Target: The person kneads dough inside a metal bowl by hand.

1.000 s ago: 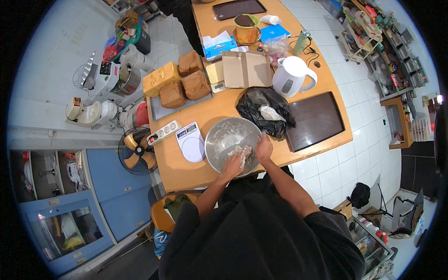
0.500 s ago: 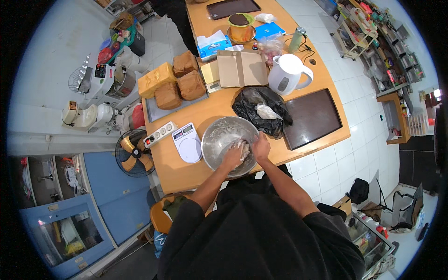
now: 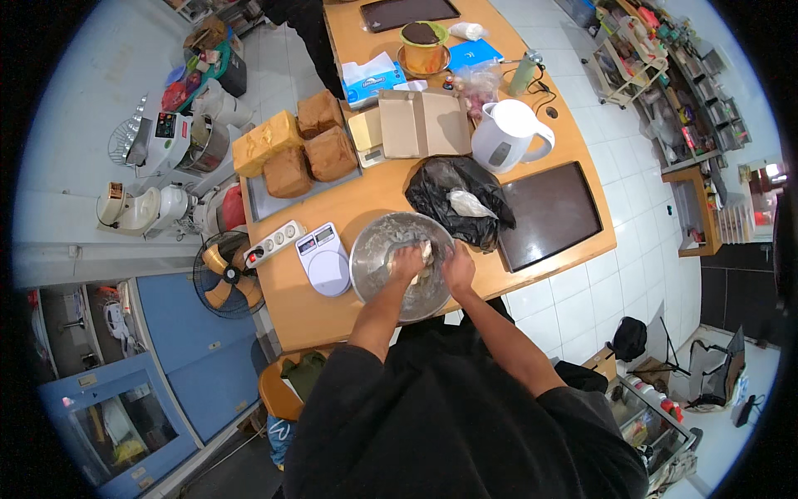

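Observation:
My left hand is inside a wide steel mixing bowl, its fingers closed in a pale sticky dough. My right hand grips the bowl's right rim, with some fingertips hidden over the edge. Just left of the bowl sit a white digital scale and a power strip. Behind it on the right lies a crumpled black plastic bag with a white bundle on it.
The wooden table also bears a tray of brown and yellow loaves, an open cardboard box, a white kettle and a dark tray. A fan stands left. Another person's dark-clothed legs show beyond.
The view has shifted, so the tabletop sits further left in the picture. My left hand has moved higher in the bowl, working the dough, while my right hand stays at the rim.

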The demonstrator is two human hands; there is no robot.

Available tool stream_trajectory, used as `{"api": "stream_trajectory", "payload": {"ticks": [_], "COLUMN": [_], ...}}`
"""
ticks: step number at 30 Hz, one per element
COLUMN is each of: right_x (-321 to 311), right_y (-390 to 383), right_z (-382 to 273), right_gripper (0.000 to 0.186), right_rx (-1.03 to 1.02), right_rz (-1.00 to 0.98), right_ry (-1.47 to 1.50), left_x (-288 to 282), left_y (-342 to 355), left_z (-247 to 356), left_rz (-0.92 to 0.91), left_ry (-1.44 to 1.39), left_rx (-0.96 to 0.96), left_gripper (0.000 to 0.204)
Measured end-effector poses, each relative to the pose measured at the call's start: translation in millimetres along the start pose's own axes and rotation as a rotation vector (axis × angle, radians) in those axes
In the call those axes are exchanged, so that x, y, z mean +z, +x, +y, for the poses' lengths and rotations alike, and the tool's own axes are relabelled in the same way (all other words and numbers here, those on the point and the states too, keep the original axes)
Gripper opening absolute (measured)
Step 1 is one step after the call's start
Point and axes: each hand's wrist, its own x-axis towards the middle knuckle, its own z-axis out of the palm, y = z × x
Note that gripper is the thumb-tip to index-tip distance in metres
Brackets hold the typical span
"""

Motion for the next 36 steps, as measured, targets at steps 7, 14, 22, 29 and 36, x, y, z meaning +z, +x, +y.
{"api": "stream_trajectory", "payload": {"ticks": [7, 14, 22, 29, 36], "right_x": [2, -1, -5, -10, 2], "right_y": [2, 6, 5, 3, -3], "right_z": [3, 5, -8, -4, 7], "right_gripper": [0.02, 0.017, 0.014, 0.015, 0.018], "right_rx": [-0.018, -0.015, -0.023, 0.016, 0.007], "right_rz": [-0.012, 0.011, -0.021, -0.035, 0.031], "right_ry": [0.01, 0.005, 0.037, 0.037, 0.055], "left_x": [10, -45, -42, -67, -29], "left_y": [7, -29, -84, -73, -51], "left_z": [-22, -19, -48, -2, 22], "left_rz": [0.212, 0.023, 0.094, 0.03, 0.126], "left_ry": [-0.44, -0.513, -0.31, -0.298, 0.115], "left_rx": [-0.355, -0.242, 0.063, -0.169, 0.002], "left_gripper": [0.04, 0.032, 0.067, 0.077, 0.048]}}
